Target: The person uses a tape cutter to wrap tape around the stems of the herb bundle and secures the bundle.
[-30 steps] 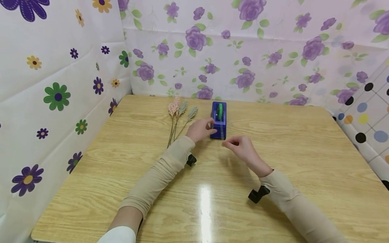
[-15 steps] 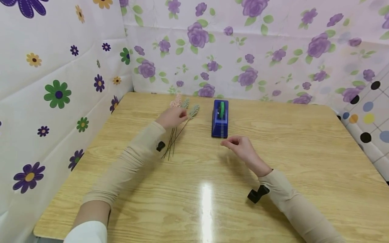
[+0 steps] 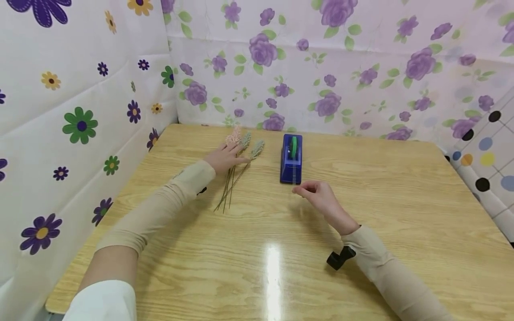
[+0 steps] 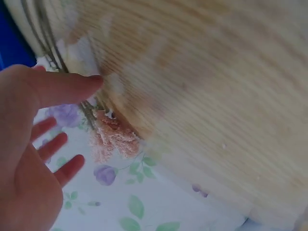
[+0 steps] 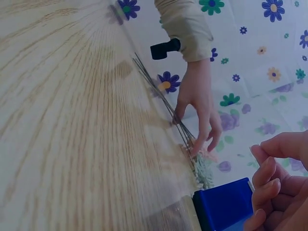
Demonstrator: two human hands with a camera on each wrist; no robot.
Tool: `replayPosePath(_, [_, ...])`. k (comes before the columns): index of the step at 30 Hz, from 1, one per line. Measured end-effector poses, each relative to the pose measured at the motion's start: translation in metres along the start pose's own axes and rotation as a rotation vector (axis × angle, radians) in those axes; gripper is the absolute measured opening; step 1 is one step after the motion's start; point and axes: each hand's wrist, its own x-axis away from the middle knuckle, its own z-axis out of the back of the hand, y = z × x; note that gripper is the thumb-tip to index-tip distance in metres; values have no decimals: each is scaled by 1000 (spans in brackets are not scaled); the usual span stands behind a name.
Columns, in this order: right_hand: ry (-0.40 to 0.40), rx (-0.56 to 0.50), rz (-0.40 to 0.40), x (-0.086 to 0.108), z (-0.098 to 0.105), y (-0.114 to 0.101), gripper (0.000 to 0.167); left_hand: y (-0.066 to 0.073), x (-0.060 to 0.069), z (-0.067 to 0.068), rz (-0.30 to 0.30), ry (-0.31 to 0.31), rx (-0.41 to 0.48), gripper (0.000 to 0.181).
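Several artificial flower stems with pink (image 3: pixel 234 133) and grey-green heads (image 3: pixel 257 150) lie on the table, left of centre. Over them reaches my left hand (image 3: pixel 225 159), fingers spread. In the left wrist view its thumb and fingers stand apart near the pink flower head (image 4: pixel 114 137); contact with the stems is hard to judge. A blue tape dispenser (image 3: pixel 290 173) with a green-cored roll (image 3: pixel 293 147) stands right of the flowers. From its front runs a strip of clear tape (image 3: pixel 294 180), whose end my right hand (image 3: pixel 321 198) pinches between thumb and forefinger.
The wooden table (image 3: pixel 393 187) meets a floral cloth (image 3: pixel 345 84) at the back. Another patterned cloth (image 3: pixel 88 165) hangs along the left, and a dotted one (image 3: pixel 487 169) is on the right. Black wrist cameras (image 3: pixel 340 257) are strapped to the forearms.
My left hand has left the dispenser and moved left to the flowers, its fingers spreading from a closer curl. My right hand stays in place, pinching the tape.
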Motion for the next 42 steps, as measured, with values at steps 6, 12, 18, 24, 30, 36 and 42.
replayPosePath(6, [-2, -3, 21, 1, 0, 2, 28, 1, -8, 1, -158, 19, -137, 56])
replayPosePath(12, [5, 11, 3, 1, 2, 1, 31, 2, -21, 6, -208, 16, -152, 40])
replayPosePath(18, [19, -2, 11, 1, 8, -3, 31, 5, -24, 10, -295, 96, -135, 22])
replayPosePath(24, [4, -39, -7, 1, 15, -10, 33, 18, -25, 20, -379, 86, -99, 10])
replayPosePath(30, [19, -49, 34, 0, 19, -16, 31, 45, -28, 30, -308, -70, -88, 16])
replayPosePath(36, [-11, -105, 45, 1, 18, -19, 29, 69, -28, 23, -268, -125, -21, 20])
replayPosePath(42, [-17, -124, 27, 1, 15, -16, 29, 94, -20, 32, -213, -125, 214, 19])
